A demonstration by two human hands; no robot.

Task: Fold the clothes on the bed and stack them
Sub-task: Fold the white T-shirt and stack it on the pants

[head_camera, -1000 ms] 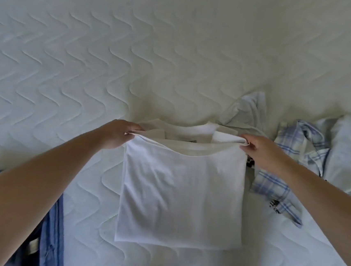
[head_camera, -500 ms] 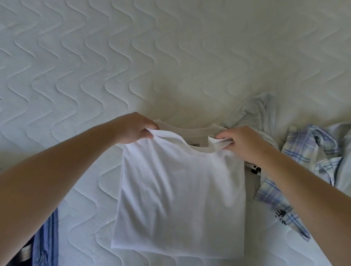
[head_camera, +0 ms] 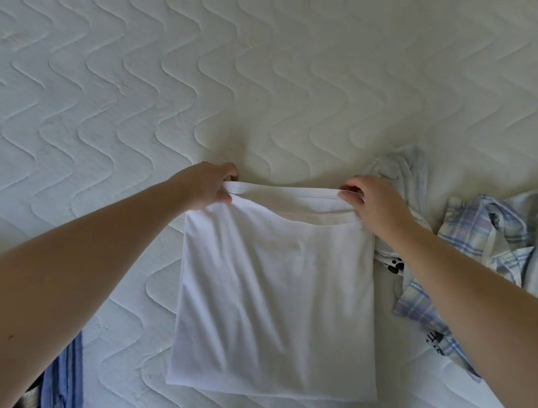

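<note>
White cotton, soft and faintly creased: the white T-shirt [head_camera: 277, 303] lies as a rectangle on the quilted, wave-stitched bed [head_camera: 273, 72]. Its far edge, slack and bunched half a second ago, is now pulled taut between the left hand [head_camera: 208, 186] and right hand [head_camera: 371, 202], each pinching a corner. Likely the fold is being squared. A plaid shirt [head_camera: 474, 243] lies crumpled to the right.

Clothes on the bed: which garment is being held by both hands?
The white shirt, flat in the middle; the left hand and right hand pinch its far edge. The plaid shirt and blue garment lie untouched.
</note>
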